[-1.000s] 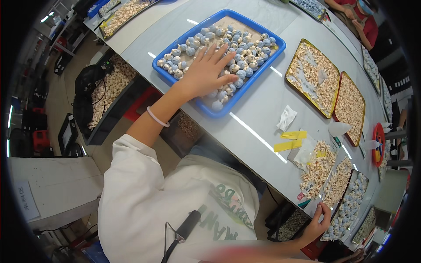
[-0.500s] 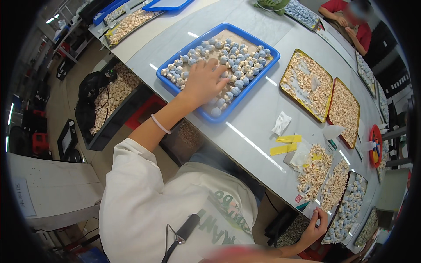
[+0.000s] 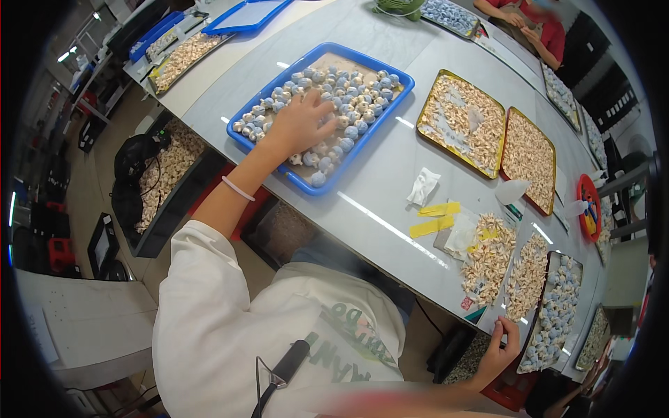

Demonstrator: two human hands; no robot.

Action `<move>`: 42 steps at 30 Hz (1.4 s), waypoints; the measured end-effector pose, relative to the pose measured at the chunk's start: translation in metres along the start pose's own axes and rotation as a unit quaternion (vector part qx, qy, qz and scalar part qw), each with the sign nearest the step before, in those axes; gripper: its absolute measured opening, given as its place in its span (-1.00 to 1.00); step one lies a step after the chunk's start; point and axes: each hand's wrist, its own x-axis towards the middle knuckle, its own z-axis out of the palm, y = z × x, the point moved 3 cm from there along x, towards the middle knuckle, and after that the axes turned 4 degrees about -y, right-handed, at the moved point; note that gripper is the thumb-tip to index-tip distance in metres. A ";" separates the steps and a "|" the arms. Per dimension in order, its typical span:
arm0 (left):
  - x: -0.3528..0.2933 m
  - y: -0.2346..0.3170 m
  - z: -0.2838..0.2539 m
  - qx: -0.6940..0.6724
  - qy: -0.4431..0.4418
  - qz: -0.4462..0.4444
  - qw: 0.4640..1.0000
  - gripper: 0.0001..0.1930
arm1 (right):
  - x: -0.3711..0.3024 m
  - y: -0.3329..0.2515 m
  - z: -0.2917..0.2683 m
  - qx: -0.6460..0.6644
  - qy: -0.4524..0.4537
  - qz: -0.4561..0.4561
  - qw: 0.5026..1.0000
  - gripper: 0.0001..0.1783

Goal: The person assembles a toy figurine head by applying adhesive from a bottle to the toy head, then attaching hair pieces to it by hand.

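My left hand (image 3: 300, 125) lies palm down over the blue tray (image 3: 306, 187), fingers spread and touching small round pieces. These pieces (image 3: 362, 89) are light blue with cream parts, and many fill the tray. Some beneath my palm are hidden. At the table's near edge on the right, my right hand (image 3: 500, 352) has its fingers curled together in a pinch; whether anything small is between them cannot be made out. Beside it are a loose pile of small cream pieces (image 3: 527, 279) and a dark-rimmed tray of blue-and-cream pieces (image 3: 554, 313).
Two yellow-rimmed trays (image 3: 503, 139) of cream pieces stand at the right. Yellow tape strips (image 3: 432, 226) and a crumpled white tissue (image 3: 423, 186) lie nearer. A red round container (image 3: 589, 209) holds tools. A box of cream pieces (image 3: 171, 181) is left of the table. A co-worker (image 3: 529, 28) sits opposite.
The whole view has shifted, with the table's contents now further left. My left hand stays over the tray with its fingers slightly more bent. My right hand remains at the table edge.
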 end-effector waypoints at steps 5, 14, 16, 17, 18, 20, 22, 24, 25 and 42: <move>0.000 -0.002 -0.003 -0.026 0.022 0.016 0.999 -0.80 | 0.004 0.004 0.004 0.007 -0.004 0.001 1.000 -0.91; -0.008 -0.003 -0.016 -0.216 -0.113 -0.015 0.970 -0.75 | -0.003 0.010 -0.001 0.000 -0.008 0.030 1.000 -0.91; -0.012 -0.001 -0.026 -0.088 -0.138 -0.033 0.986 -0.69 | -0.002 0.011 0.000 -0.003 -0.009 0.044 0.999 -0.91; -0.016 0.002 -0.024 -0.090 -0.141 -0.032 0.985 -0.69 | -0.002 0.010 0.000 -0.005 -0.009 0.047 0.999 -0.91; -0.023 0.003 -0.024 -0.071 -0.113 -0.047 0.990 -0.63 | 0.000 0.010 0.002 -0.004 -0.010 0.047 0.999 -0.91; -0.033 0.007 -0.019 -0.051 -0.087 -0.063 0.993 -0.57 | 0.003 0.007 0.007 -0.004 -0.013 0.049 0.999 -0.91; -0.039 0.020 -0.003 0.028 -0.071 -0.025 0.997 -0.46 | 0.004 0.000 0.007 0.009 -0.013 0.052 0.999 -0.91; -0.030 0.015 0.006 0.015 -0.066 -0.013 0.998 -0.45 | 0.007 -0.001 0.009 0.007 -0.015 0.042 0.999 -0.91; -0.026 0.011 0.011 0.006 -0.059 -0.003 0.998 -0.44 | 0.009 -0.001 0.010 0.009 -0.016 0.029 0.999 -0.91; 0.004 0.024 -0.005 -0.210 -0.074 -0.009 0.975 -0.74 | 0.041 -0.007 0.008 -0.008 0.004 -0.019 1.000 -0.87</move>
